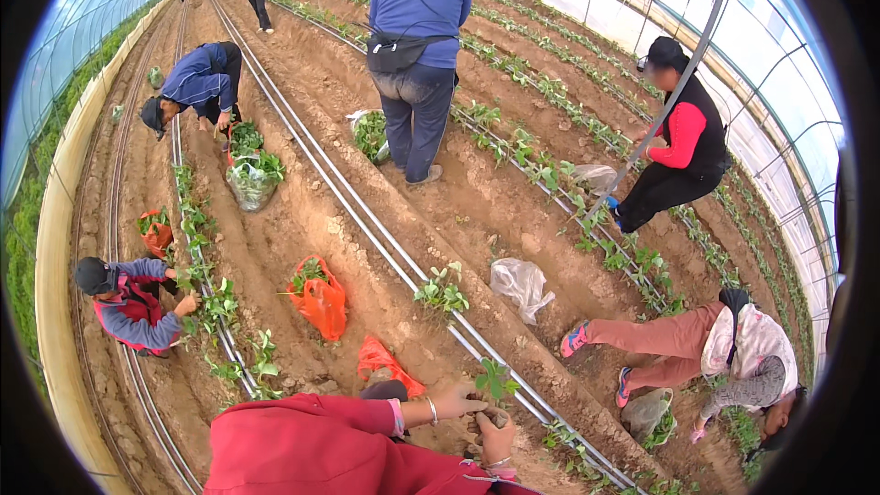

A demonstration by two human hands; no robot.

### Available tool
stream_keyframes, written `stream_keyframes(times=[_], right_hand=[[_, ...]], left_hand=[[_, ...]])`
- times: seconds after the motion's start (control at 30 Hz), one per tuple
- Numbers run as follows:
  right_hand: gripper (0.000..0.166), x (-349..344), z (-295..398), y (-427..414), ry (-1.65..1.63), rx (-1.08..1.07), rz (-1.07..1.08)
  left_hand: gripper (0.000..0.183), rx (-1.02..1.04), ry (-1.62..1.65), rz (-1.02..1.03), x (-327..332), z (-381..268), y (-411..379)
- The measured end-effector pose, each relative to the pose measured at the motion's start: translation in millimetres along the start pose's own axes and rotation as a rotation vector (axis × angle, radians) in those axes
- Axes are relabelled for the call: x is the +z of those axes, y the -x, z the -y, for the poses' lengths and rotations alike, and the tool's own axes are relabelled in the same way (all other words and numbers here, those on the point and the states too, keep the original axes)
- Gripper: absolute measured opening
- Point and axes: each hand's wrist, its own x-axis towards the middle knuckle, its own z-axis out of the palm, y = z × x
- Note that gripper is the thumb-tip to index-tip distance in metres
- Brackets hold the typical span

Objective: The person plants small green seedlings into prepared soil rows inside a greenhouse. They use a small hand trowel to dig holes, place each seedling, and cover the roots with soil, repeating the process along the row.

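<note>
At the bottom centre, my left hand (450, 402), in a red sleeve with a bracelet at the wrist, has its fingers on a strawberry seedling (493, 378). Below it my right hand (498, 434), also with a bracelet, grips the seedling's dark, soil-covered root end. The green leaves stand out above the fingers, in front of paired pale drip pipes (474, 349). The exact finger contact on the stem is partly hidden. Near my dark knee lies a red plastic bag (385, 361). Another red bag (323, 302) holds green seedlings. A seedling clump (442, 291) lies across the pipes.
Several people work around me: one crouches at left (141, 309), one bends at lower right (742, 350), one stands ahead (421, 34). Soil ridges, drip pipes and a slanted metal pole (677, 72) cross the greenhouse. A clear bag (520, 285) lies in a furrow.
</note>
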Motion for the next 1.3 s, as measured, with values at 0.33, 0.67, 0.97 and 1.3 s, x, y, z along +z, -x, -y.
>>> stream_keyframes(times=[0.33,0.67,0.97,1.3], right_hand=[[0.011,14,23,35,-0.142,-0.091,-0.172],[0.013,-76,26,79,-0.035,-0.198,-0.045],[0.015,-132,26,102,-0.115,-0.094,0.350],[0.012,-174,24,106,-0.081,-0.091,0.343]], left_hand=[[0.022,-0.199,0.177,0.176,-1,-74,19],[0.027,-0.280,-0.045,0.112,98,-96,53],[0.016,-0.218,0.196,-0.335,164,-85,118],[0.017,-0.127,0.282,-0.362,216,-113,120]])
